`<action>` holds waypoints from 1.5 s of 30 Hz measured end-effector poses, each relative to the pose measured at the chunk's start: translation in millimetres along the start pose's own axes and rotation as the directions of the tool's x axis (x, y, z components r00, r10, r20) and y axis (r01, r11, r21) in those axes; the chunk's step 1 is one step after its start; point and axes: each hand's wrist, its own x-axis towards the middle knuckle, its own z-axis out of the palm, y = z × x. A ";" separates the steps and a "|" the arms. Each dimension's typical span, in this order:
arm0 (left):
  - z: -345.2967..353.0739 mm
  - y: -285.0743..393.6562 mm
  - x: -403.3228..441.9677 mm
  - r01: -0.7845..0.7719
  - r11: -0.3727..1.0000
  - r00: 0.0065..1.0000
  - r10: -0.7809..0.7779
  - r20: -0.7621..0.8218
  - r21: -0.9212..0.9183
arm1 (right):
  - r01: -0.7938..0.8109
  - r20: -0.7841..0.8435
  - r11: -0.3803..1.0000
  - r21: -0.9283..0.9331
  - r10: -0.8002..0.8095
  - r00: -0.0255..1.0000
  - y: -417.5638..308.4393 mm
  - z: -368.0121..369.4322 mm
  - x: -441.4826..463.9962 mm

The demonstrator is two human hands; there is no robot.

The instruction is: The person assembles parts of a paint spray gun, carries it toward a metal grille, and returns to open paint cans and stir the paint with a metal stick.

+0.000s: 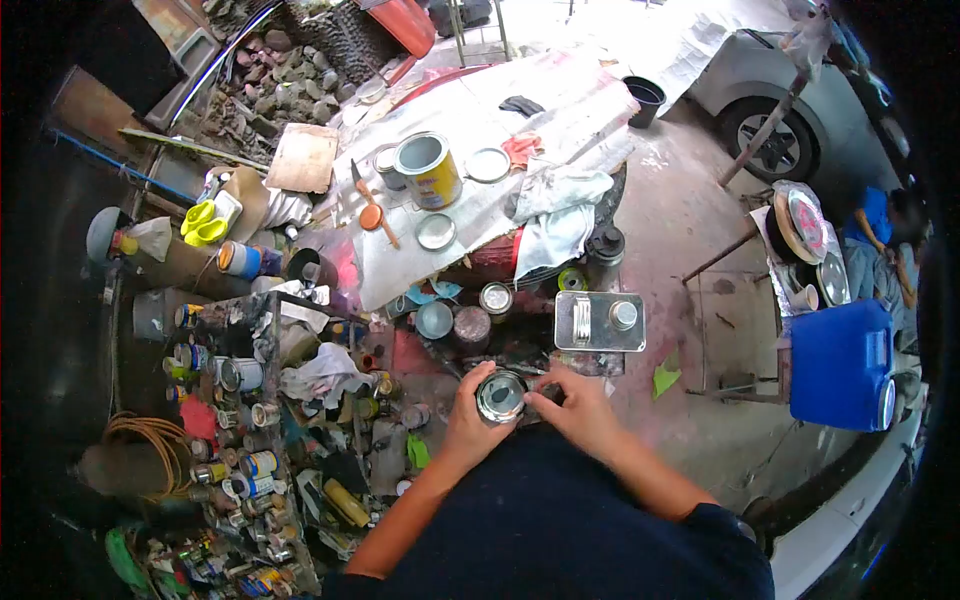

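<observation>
My left hand [472,412] is wrapped round a small round metal can [501,396], held in front of my body with its top facing up. The fingers of my right hand [572,408] are pinched together at the right edge of the can's rim; whatever is between them is too small to make out. Ahead of my hands stands a rectangular metal tin [599,322] with a round cap. A small lidded can [495,298] and an open grey-blue container [434,320] are also close by.
A covered table [390,270] bears a large yellow paint can [428,170], round lids [436,231] and cloths [565,205]. Paint cans crowd a shelf [240,375] at left. A blue jerrycan [842,365], a car [740,85] and another person [880,235] are at right.
</observation>
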 end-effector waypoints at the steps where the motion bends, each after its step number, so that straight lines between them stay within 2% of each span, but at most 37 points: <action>1: 0.8 -2.7 -1.1 -0.003 1.000 1.000 0.004 -0.031 0.012 | 0.118 -0.092 0.989 -0.083 -0.126 0.988 4.2 10.4 2.5; 2: 1.2 -4.5 -2.1 -0.007 1.000 0.998 0.008 -0.062 0.022 | 0.225 -0.172 0.958 -0.177 -0.255 0.951 6.2 17.7 4.4; 5: 0.3 -4.1 -4.7 -0.026 0.998 0.996 0.031 -0.088 0.063 | 0.245 -0.172 0.935 -0.256 -0.294 0.940 2.1 27.3 8.1; 11: -6.1 -9.0 -11.8 -0.132 0.984 0.983 0.145 -0.115 0.117 | 0.221 -0.106 0.945 -0.243 -0.252 0.962 0.8 38.7 10.7; 14: -9.5 -7.5 -15.7 -0.090 0.983 0.987 0.109 -0.116 0.158 | 0.169 -0.105 0.960 -0.222 -0.196 0.975 -4.8 40.0 11.0; 17: -14.3 -2.9 -18.5 0.059 0.995 0.993 -0.051 -0.105 0.080 | 0.297 -0.016 0.902 -0.312 -0.318 0.948 -7.8 41.3 8.3; 20: -12.2 -13.0 -22.9 0.197 0.974 0.974 -0.207 -0.090 -0.111 | 0.582 0.119 0.747 -0.322 -0.578 0.807 -8.0 38.2 5.0; 23: -18.1 -1.0 -14.8 0.184 0.979 0.970 -0.194 -0.145 -0.085 | 0.706 0.092 0.601 -0.374 -0.733 0.674 -20.2 23.9 0.2; 24: -18.4 -2.3 -13.3 0.164 0.984 0.973 -0.173 -0.154 -0.072 | 0.713 0.083 0.584 -0.388 -0.749 0.658 -20.5 16.2 0.2; 26: -19.5 -8.5 -11.9 0.127 0.991 0.977 -0.132 -0.165 -0.042 | 0.723 0.060 0.553 -0.413 -0.776 0.628 -17.2 -4.4 0.3; 29: -19.6 -24.9 -12.6 0.032 0.999 0.981 -0.035 -0.188 -0.017 | 0.648 0.042 0.581 -0.493 -0.728 0.685 -18.1 -36.9 -8.3; 36: -31.7 -66.5 -7.6 0.193 0.973 0.955 -0.158 -0.250 0.123 | 0.455 -0.134 0.673 -0.583 -0.632 0.763 10.0 -64.7 -32.1; 40: -47.3 -94.2 6.0 0.261 0.964 0.912 -0.230 -0.339 0.046 | 0.395 -0.195 0.681 -0.617 -0.618 0.761 15.6 -69.7 -41.4; 45: -65.4 -132.1 24.5 0.220 0.937 0.926 -0.113 -0.361 0.270 | 0.390 -0.231 0.685 -0.615 -0.630 0.741 19.9 -71.0 -45.5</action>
